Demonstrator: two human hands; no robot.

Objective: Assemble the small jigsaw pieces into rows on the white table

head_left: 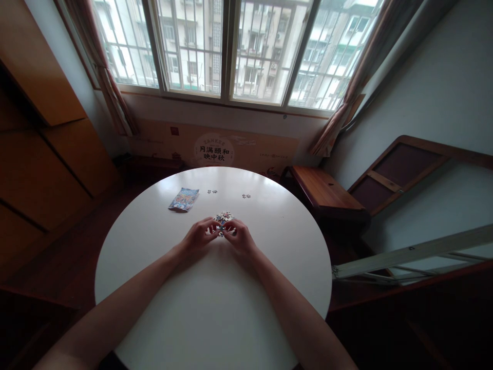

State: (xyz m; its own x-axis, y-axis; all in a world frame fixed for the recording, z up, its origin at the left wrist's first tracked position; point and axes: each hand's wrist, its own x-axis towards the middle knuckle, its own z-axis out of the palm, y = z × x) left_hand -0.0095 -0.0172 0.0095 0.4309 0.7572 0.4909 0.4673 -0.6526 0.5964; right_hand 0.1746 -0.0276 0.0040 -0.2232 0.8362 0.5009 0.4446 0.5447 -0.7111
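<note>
A small heap of jigsaw puzzle pieces (224, 216) lies on the white round table (208, 318), just beyond my fingers. My left hand (201, 232) and my right hand (237, 234) meet over the near edge of the heap, fingertips pinched close together. Between them are small puzzle pieces (221, 229), partly covered by the fingers; how many is too small to tell. Farther off lie a few loose puzzle pieces (212, 191) at the left and a pair of puzzle pieces (246, 196) at the right.
A colourful printed bag (184, 200) lies on the table, left of the heap. Behind the table stand a wooden bench (327, 190) at the right and a large printed board (246, 149) under the window. Cabinets (57, 164) line the left side.
</note>
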